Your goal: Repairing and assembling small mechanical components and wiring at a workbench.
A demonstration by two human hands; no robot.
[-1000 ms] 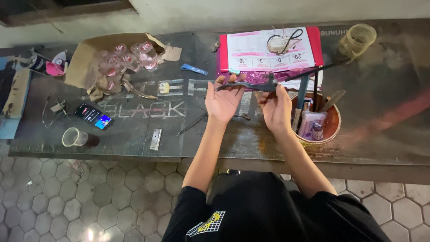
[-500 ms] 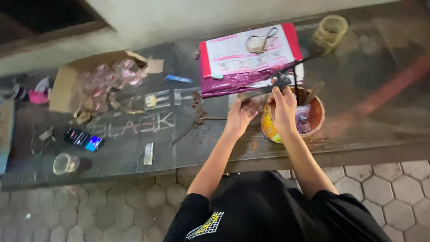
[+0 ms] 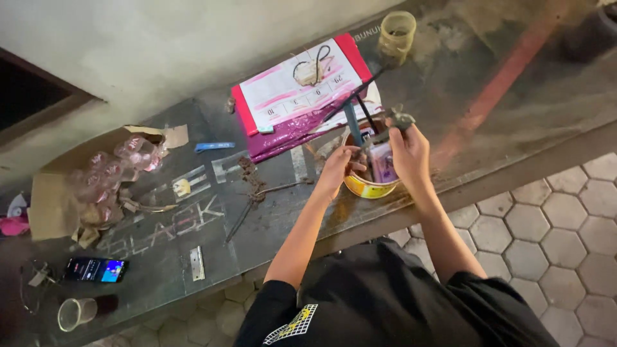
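My right hand point(image 3: 411, 153) pinches a small grey metal piece point(image 3: 401, 119) just above a yellow tin point(image 3: 367, 189) that holds a blue-handled tool point(image 3: 352, 122), thin dark rods and a pink packet. My left hand point(image 3: 337, 168) is at the tin's left rim. Its fingers are curled on the near end of the same thin metal tool, though the grip is partly hidden. Both hands are over the tin, close together. Behind them lies a pink-and-white flat box point(image 3: 283, 96) with a loop of wire on top.
On the dark bench point(image 3: 514, 96) there is a cloudy plastic cup point(image 3: 396, 35) at the back and a rusty tool point(image 3: 257, 193) left of the tin. A torn cardboard box of clear bulbs point(image 3: 96, 186), a phone point(image 3: 96, 270), a clear cup point(image 3: 74, 313) and a small hinge point(image 3: 196, 262) lie at the left. Hexagon floor tiles are below.
My hands have come down from in front of the pink box to the yellow tin. The view has swung, so the bench now runs diagonally.
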